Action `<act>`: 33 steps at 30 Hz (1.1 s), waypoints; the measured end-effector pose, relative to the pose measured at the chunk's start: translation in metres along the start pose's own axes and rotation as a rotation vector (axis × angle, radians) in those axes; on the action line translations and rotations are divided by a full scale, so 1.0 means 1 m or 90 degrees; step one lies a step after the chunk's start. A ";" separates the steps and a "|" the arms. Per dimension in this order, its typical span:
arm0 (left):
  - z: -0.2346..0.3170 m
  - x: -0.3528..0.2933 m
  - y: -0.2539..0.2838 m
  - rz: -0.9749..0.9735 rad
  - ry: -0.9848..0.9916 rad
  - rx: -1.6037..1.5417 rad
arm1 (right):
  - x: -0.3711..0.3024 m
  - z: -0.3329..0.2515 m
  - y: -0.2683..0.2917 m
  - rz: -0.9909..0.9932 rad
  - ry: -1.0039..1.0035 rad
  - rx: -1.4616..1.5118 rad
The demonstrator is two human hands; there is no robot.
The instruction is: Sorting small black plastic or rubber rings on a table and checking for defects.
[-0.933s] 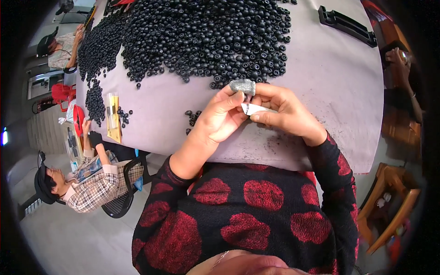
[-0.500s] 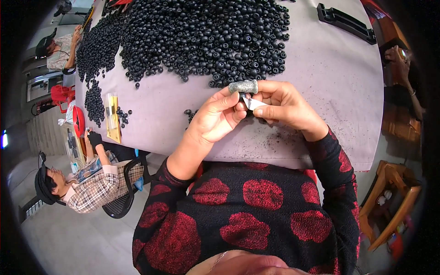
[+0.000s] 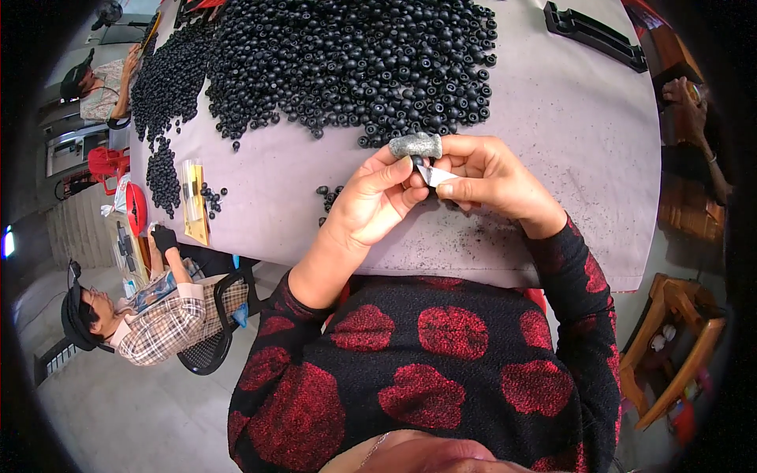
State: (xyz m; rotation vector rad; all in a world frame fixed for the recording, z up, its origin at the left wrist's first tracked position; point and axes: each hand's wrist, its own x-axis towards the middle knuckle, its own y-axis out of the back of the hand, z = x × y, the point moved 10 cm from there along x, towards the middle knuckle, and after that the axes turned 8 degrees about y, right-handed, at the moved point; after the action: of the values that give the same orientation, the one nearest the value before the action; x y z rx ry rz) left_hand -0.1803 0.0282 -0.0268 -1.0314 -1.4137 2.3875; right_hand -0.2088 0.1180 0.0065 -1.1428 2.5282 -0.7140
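Over the pale table (image 3: pixel 568 134), you work just short of the big pile of black beads (image 3: pixel 355 63). Your left hand (image 3: pixel 364 203) pinches thumb to fingers, and your right hand (image 3: pixel 497 183) meets it closely, which should steady both. The grey finger cover (image 3: pixel 415 145) on your left hand arches above the work; it likely protects best facing the edge, since that thumb is bare. Your right thumb and fingers clamp the pale, pointed blade (image 3: pixel 439 178), tip at the single bead (image 3: pixel 418 161) in your left pinch. Short, light strokes probably suit so small a piece.
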 end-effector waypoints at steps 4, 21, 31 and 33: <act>0.003 -0.002 0.001 -0.006 -0.016 0.023 | 0.000 0.001 -0.001 -0.011 -0.001 0.012; 0.007 0.000 -0.009 0.002 -0.061 0.077 | 0.000 0.007 0.004 -0.013 -0.001 0.039; 0.003 0.004 -0.009 -0.023 -0.033 0.021 | 0.002 0.007 0.010 0.012 0.010 0.061; 0.004 0.003 -0.010 -0.025 -0.039 0.021 | 0.002 0.005 0.008 0.007 0.013 0.060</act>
State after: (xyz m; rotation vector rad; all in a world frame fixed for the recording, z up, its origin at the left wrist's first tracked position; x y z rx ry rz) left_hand -0.1874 0.0321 -0.0191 -0.9220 -1.3954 2.4253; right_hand -0.2126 0.1197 -0.0023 -1.0948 2.4860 -0.8367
